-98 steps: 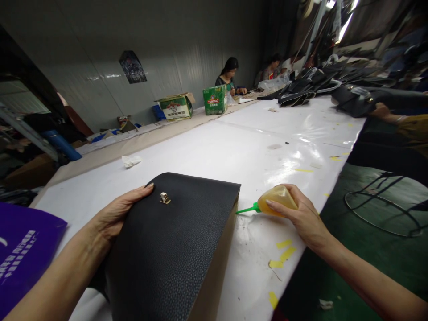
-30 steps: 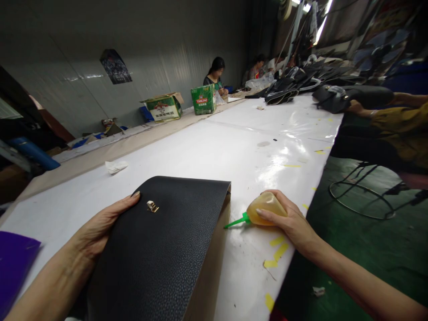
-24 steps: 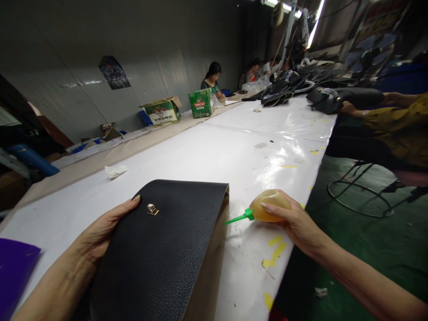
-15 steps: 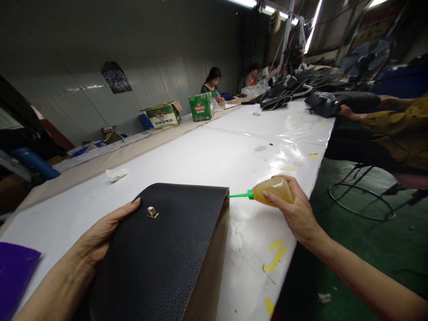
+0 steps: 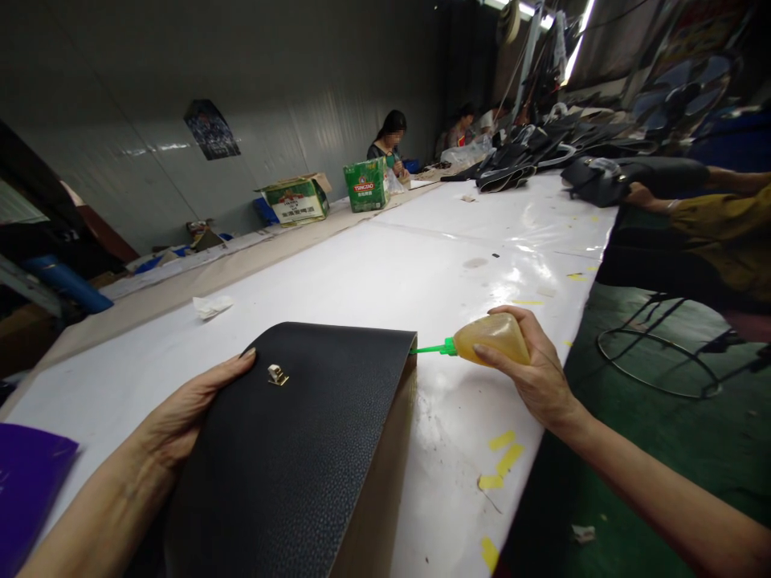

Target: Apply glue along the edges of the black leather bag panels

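Observation:
A black leather bag piece (image 5: 301,433) with a folded-over flap stands in front of me, over the white table (image 5: 337,281). A small gold clasp (image 5: 277,375) sits on its face. My left hand (image 5: 181,417) holds the piece by its left edge, thumb on the front and the other fingers hidden behind. In my right hand (image 5: 533,365) is a squeeze bottle (image 5: 491,339) of amber liquid, lying sideways. Its thin green nozzle (image 5: 430,349) points left, and the tip meets the flap's upper right corner.
Two green cartons (image 5: 365,185) stand at the table's far side. Black bag parts (image 5: 530,156) are heaped at the back. At the right, a person's hand (image 5: 642,195) holds a black bag. A purple sheet (image 5: 30,490) lies at the left; yellow tape scraps (image 5: 509,459) lie near the right edge.
The view has shifted slightly. Both hands keep their hold, and the nozzle tip remains at the flap's corner.

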Motion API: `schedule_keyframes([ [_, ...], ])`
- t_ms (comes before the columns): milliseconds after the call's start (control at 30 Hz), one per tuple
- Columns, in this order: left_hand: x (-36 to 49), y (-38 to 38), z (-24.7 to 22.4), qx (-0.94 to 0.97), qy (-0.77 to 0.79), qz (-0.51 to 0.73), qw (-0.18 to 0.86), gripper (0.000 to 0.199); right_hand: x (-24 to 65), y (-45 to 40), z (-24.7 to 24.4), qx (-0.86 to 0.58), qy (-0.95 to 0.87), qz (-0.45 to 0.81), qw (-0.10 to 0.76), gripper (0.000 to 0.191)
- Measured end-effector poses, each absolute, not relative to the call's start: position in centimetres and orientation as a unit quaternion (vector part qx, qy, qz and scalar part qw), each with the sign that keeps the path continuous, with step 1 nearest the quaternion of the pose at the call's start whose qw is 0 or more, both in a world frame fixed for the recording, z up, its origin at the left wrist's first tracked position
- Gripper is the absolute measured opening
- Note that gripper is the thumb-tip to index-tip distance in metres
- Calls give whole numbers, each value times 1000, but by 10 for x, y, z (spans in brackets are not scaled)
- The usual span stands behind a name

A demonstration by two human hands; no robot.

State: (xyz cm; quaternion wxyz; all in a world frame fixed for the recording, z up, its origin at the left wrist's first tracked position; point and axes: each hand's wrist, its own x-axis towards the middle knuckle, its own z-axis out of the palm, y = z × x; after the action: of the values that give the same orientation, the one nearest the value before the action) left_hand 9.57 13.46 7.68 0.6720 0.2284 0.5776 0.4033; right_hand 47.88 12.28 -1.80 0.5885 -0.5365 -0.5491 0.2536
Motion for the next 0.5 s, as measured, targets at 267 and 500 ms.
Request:
schedule_keyframes([
  [267,91,135,72,245,573,396,674,39,484,127,-29,-553,-567,239,562,53],
  [500,93,134,73,249,572,401,670,32,486,129,-40,-569,-574,240,538,54],
])
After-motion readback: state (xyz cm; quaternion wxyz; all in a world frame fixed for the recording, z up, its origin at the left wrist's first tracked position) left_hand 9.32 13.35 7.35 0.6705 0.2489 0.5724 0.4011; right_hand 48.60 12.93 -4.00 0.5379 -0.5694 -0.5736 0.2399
